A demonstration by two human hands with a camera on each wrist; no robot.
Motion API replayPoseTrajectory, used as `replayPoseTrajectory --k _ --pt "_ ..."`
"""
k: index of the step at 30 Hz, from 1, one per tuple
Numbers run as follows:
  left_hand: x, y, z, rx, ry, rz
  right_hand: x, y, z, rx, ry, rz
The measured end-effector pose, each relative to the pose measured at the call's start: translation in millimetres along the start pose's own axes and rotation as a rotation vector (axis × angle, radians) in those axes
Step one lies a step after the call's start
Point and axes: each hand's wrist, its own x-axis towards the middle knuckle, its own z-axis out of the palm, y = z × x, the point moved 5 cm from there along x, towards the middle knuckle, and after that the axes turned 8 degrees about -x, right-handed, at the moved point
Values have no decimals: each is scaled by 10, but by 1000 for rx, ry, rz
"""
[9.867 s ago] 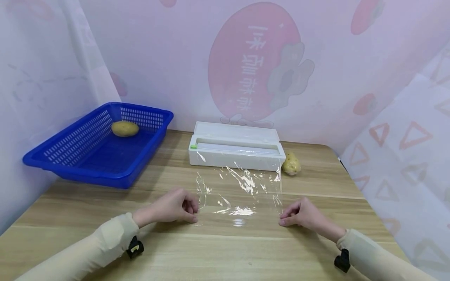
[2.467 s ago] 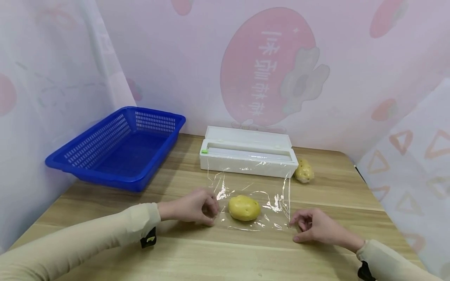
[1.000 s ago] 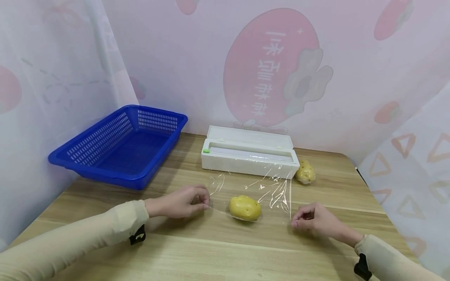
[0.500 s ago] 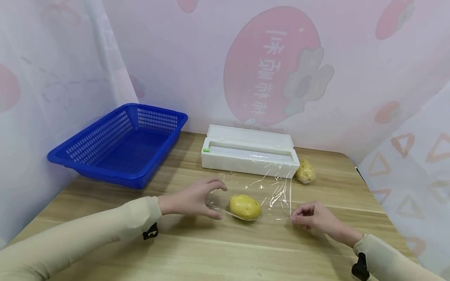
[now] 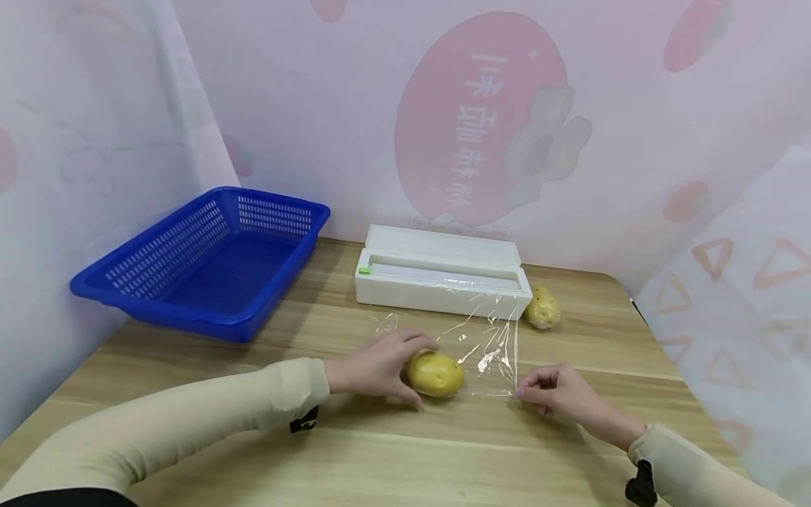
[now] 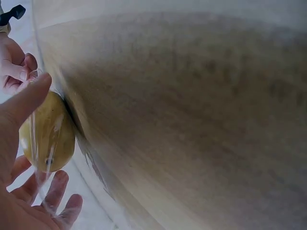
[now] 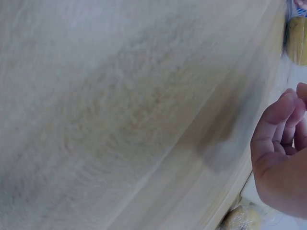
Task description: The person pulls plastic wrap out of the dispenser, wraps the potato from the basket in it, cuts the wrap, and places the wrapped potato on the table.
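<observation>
A yellow potato (image 5: 437,374) lies near the front edge of a clear sheet of plastic wrap (image 5: 486,352). The sheet comes out of a white wrap box (image 5: 437,293) with its lid up. My left hand (image 5: 383,365) is around the potato's left end, thumb in front and fingers behind, spread apart. In the left wrist view, film strands run across the potato (image 6: 48,134) and by the fingers; firm contact is unclear. My right hand (image 5: 560,396) pinches the sheet's right front corner between thumb and fingertips. The film itself is hard to see in the right wrist view.
A blue plastic basket (image 5: 243,320) stands at the left of the wooden table (image 5: 405,468). Beside the box's right end lies another potato (image 5: 543,310) wrapped in film. A patterned curtain (image 5: 317,105) hangs behind the table.
A potato has left the basket and lies on the wrap. My left hand let go of the sheet's left corner area and moved right to the potato. The right hand stays at its corner.
</observation>
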Motion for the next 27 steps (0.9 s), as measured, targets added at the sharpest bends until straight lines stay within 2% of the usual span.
replayPoseTrajectory --k 3,6,10,12,16,19,22,27 --pt "16 1 4 -28 -2 -5 -15 -21 -16 -26 14 22" --pt "29 -14 10 -61 -11 -13 -27 -134 -104 -93 96 -4" --pt "48 -62 13 -99 -9 -35 -8 -427 -234 -244 257 -172" --pt "57 -85 11 -113 -7 -49 7 -571 -217 -343 300 -271" --pt "74 -105 -7 -128 -2 -52 48 -762 17 -493 273 -431" --pt "85 -122 -27 -159 8 -54 112 -832 231 -535 218 -527" --pt "96 -144 -51 -200 19 -56 198 -860 379 -563 193 -574" --pt "114 -171 -77 -223 24 -61 344 -876 499 -590 189 -574"
